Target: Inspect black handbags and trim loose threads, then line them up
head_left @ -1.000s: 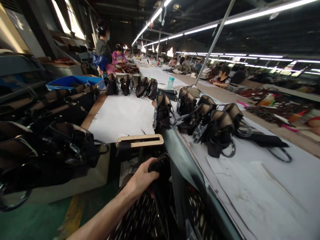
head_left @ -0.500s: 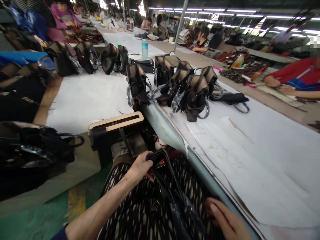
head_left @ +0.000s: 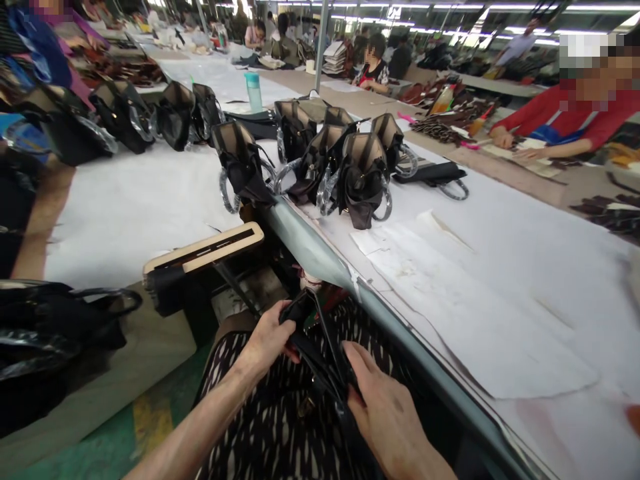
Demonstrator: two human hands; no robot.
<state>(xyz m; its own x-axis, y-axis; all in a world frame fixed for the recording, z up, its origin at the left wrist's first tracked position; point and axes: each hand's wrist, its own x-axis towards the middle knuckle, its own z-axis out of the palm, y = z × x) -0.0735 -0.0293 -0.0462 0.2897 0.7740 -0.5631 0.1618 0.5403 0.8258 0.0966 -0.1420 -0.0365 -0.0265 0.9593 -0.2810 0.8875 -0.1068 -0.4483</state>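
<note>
A black handbag (head_left: pixel 320 363) lies across my lap, dark against the patterned cloth, so its outline is hard to make out. My left hand (head_left: pixel 273 333) is closed on its upper edge, thumb on top. My right hand (head_left: pixel 380 400) grips the bag's strap side lower down, fingers curled around the far side and partly hidden. Left of my knees stands a holder with a pale slotted frame (head_left: pixel 225 247) on top. Several black handbags (head_left: pixel 365 173) with plastic-wrapped handles stand on the white-covered table ahead.
The table edge (head_left: pixel 380 307) runs diagonally close by my right side. More black bags (head_left: pixel 55 333) lie at the left. A teal bottle (head_left: pixel 253 92) stands farther back, near a metal pole (head_left: pixel 321 47). A person in red (head_left: pixel 565 120) works across the table at the right.
My right hand has come in from the lower right and taken hold of the handbag. My left hand keeps its grip. The view has turned right.
</note>
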